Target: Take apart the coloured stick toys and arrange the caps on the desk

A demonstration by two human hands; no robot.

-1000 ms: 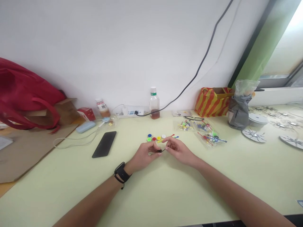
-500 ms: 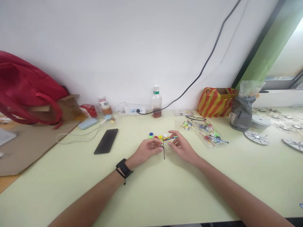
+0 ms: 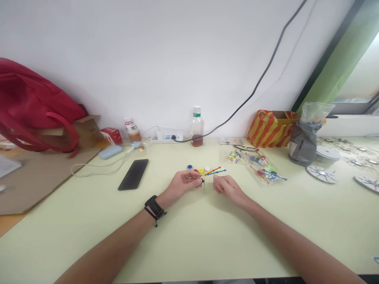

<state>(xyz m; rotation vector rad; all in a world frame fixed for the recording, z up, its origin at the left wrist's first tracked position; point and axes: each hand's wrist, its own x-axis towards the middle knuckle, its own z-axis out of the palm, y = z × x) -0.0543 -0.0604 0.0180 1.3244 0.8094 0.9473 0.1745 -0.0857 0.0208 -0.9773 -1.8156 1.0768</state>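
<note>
The right hand (image 3: 231,190) is curling its fingers in now, where half a second ago it was holding thumb and forefinger apart. The long dark sliver at the left fingertips is now showing only as a faint, blurred streak (image 3: 204,189).

The left hand (image 3: 185,184) is pinching a small black piece (image 3: 203,181) between thumb and fingers, just above the worktop (image 3: 183,244), and the streak is hanging down from it. The right hand is facing it across a narrow gap, nearly closed; from where I'm standing, I cannot tell whether anything is tucked inside.

Just beyond the fingers, a blue disc (image 3: 190,167), a yellow disc (image 3: 201,170) and a white disc (image 3: 207,169) are lying close together, with coloured arrow-tipped sticks (image 3: 217,171) slanting away to the right. Clear bags of bright parts (image 3: 268,174) are resting further right. A dark phone (image 3: 133,174) is lying well to the left, and a bottle (image 3: 197,128) is standing by the wall behind.
</note>
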